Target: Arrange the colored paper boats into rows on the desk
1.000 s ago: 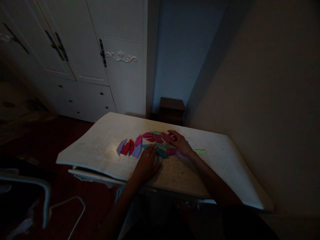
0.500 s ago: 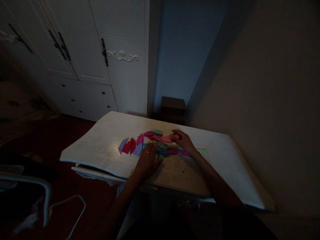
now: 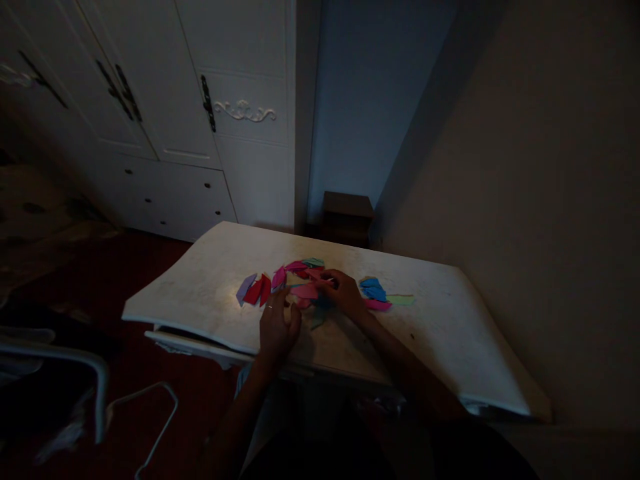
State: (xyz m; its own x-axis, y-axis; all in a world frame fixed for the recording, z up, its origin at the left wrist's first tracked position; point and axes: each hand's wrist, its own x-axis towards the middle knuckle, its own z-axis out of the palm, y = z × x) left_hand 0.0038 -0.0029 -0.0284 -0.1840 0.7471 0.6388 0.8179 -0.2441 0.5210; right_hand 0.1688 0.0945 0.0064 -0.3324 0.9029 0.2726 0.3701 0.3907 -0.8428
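Several folded coloured paper pieces lie in a row on a white table [image 3: 200,293]. Both hands meet over the middle of the row. My right hand [image 3: 343,293] pinches one end of a pink paper piece [image 3: 304,291], lifted slightly above the others. My left hand [image 3: 276,323] has its fingers at the other end of that pink piece. To the left lie a purple piece [image 3: 245,288] and red pieces [image 3: 259,291]. Blue pieces [image 3: 373,288], a magenta piece [image 3: 379,305] and a green piece [image 3: 401,300] lie to the right of my right hand.
White wardrobe doors and drawers [image 3: 165,120] stand behind the table. A small dark stool [image 3: 347,217] sits in the corner by the wall. A white chair frame [image 3: 90,393] is at lower left. The room is dim.
My right hand slid left off the right-hand pieces, uncovering the blue ones, and picked up the pink piece. My left hand lifted from the table to that piece.
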